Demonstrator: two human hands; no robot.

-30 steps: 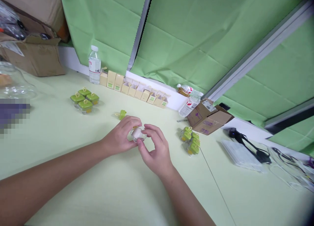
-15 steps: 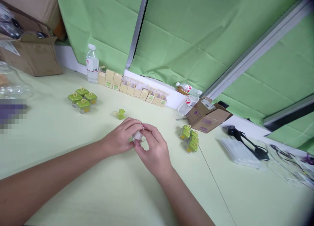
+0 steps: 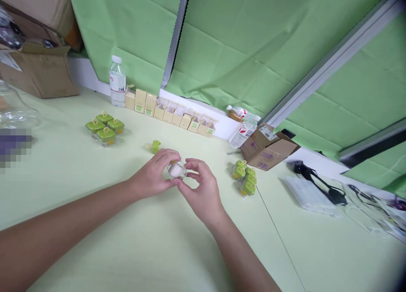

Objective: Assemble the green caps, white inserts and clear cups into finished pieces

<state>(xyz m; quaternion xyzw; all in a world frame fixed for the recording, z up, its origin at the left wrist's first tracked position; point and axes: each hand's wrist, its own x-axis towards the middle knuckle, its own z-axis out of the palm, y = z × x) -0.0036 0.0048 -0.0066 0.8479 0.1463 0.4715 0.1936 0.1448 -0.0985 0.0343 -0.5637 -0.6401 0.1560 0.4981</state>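
Observation:
A small clear glass jar point(image 3: 176, 170) with something whitish inside is held above the table, its round face turned toward me. My left hand point(image 3: 155, 173) grips it from the left, thumb below and fingers over the top. From the right, my right hand point(image 3: 203, 190) curls round the same jar, with the thumb at its lower edge and fingertips along its right side. Just beyond my left fingers lies a green lid point(image 3: 155, 147) with a pale loop, on its side. What the whitish content is, I cannot make out.
Several green-lidded jars point(image 3: 105, 133) cluster at left, more green-lidded jars point(image 3: 250, 183) at right. Small cream cartons point(image 3: 168, 113) line the wall beside an upright water bottle point(image 3: 117, 82). Farther right are a brown box point(image 3: 266, 147), plastic sleeves point(image 3: 312, 196) and a black headset point(image 3: 330, 190).
The jar has turned so its round face shows more. My right fingers have loosened and shifted slightly right, while the left hand keeps its grip.

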